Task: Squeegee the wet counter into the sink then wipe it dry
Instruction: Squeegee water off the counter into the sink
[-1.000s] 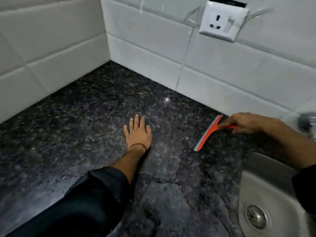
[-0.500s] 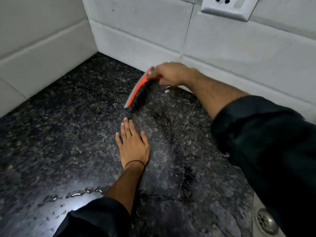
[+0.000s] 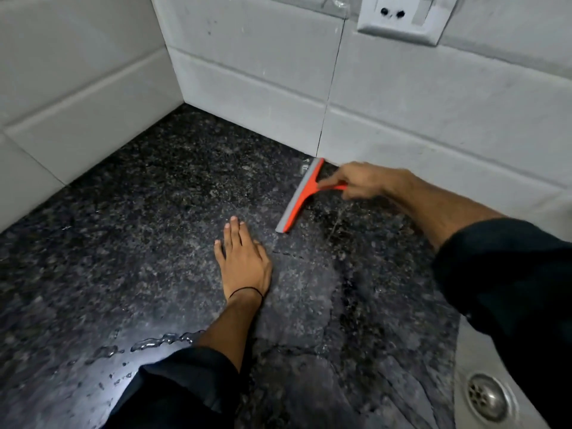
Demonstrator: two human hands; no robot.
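The orange squeegee (image 3: 301,196) lay with its grey blade edge down on the dark speckled desk (image 3: 130,230), its far end touching the foot of the white tiled wall (image 3: 402,113) and its near end angled toward the person. The right hand (image 3: 362,181) had its grip closed around the squeegee's short orange handle, the fingers wrapped on it just to the right of the blade; the hand was slightly blurred. Just beside the blade's near end, the left hand (image 3: 244,258) rested flat on the desk, palm down, its grip apart and holding nothing, a thin black band around the wrist. A line of water beads (image 3: 154,343) sat on the desk near the left forearm, catching a bright reflection. Both arms wore dark sleeves. At the lower right, the steel sink (image 3: 470,360) showed its round drain (image 3: 487,397). On the wall above, a white socket plate (image 3: 405,17) was mounted.
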